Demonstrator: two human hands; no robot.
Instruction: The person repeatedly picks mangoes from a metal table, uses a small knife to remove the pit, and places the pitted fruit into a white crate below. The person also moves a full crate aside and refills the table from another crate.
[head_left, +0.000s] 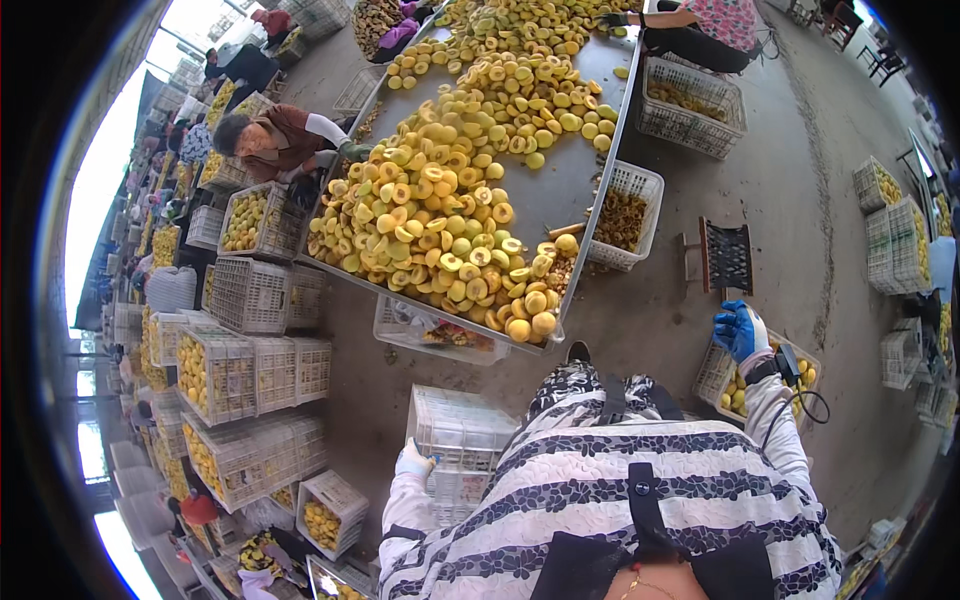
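My left hand (415, 460), in a white and blue work glove, is at the side of a stack of white plastic crates (465, 420); whether it grips the crate cannot be told. My right hand (739, 331), in a blue-coated glove with curled fingers, is above a crate of yellow fruit (804, 379); what it holds, if anything, cannot be made out. A device with a black cable is strapped to that wrist. Before me stands a metal table (544, 191) heaped with halved and whole yellow fruit (420, 202), apricots or similar. A small stick-like handle (566, 230) lies near its right edge.
A low stool (726, 256) stands right of the table. White crates (630, 214) with fruit scraps line its right side, and another crate (390, 330) sits under the near edge. Stacked fruit crates (225, 375) stand at left. Co-workers sit at the table's far left and far right.
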